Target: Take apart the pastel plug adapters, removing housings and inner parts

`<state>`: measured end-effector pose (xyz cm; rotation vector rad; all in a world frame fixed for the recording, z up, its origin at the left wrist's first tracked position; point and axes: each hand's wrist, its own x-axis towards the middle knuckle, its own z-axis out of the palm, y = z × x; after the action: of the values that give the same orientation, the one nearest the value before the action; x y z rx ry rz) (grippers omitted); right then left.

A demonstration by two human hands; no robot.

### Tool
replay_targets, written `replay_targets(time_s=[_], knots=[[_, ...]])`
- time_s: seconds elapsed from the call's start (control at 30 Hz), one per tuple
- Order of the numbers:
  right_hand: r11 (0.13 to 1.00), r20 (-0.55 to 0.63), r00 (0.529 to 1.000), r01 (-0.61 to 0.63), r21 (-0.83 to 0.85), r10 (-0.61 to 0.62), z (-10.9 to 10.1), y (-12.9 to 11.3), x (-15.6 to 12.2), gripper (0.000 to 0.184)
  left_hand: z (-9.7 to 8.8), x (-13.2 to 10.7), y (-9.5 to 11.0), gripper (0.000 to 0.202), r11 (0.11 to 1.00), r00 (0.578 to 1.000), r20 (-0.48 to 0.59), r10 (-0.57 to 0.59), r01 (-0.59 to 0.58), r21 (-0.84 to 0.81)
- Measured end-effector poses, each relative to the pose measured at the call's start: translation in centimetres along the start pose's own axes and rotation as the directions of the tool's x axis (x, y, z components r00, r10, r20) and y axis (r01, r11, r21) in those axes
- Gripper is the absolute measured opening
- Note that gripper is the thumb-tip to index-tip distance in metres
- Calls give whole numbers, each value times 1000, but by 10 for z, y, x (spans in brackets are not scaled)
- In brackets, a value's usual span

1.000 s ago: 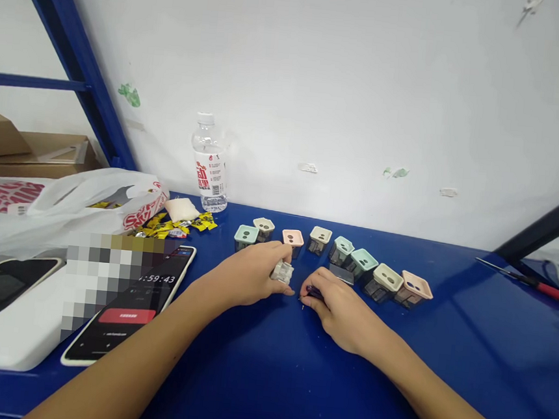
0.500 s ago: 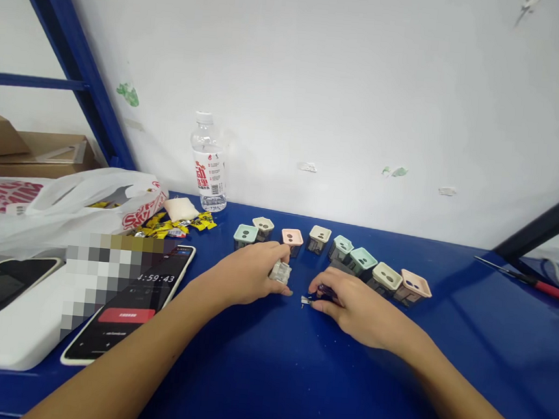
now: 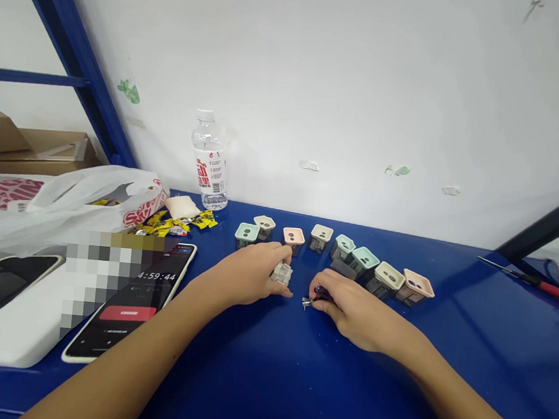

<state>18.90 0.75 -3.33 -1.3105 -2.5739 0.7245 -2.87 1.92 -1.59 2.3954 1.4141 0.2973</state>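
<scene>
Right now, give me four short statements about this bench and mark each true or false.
1. The left hand holds a small translucent block. True.
2. The right hand holds a red screwdriver. False: the right hand pinches a small dark item with a metal tip; the screwdriver lies far off at the right.
3. The phone shows a blank screen. False: the phone lies face up, showing 4:59:44.
4. Eight small pastel-topped containers stand in a row behind the hands. True.

Blue workbench [image 3: 293,387] with a row of pastel pods [image 3: 320,238], a phone [image 3: 129,307], a plastic water bottle [image 3: 210,161].
</scene>
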Motion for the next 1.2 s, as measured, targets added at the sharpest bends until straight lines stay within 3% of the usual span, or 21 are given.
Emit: replay_targets(time_s=[0.43,0.67,1.2], knots=[[1000,-13,1000,7,17,-7,0,-6,2,18,2,0,-2,33,1000,999,29,17,-17,-14],[1000,-84,996,14,-19,-15,8,-6,3,7,3,1,-1,33,1000,999,27,21,-21,-9],[986,-103,991,68,-149,-83,14,-4,7,19,2,2,-1,32,1000,999,40,17,-17,9]])
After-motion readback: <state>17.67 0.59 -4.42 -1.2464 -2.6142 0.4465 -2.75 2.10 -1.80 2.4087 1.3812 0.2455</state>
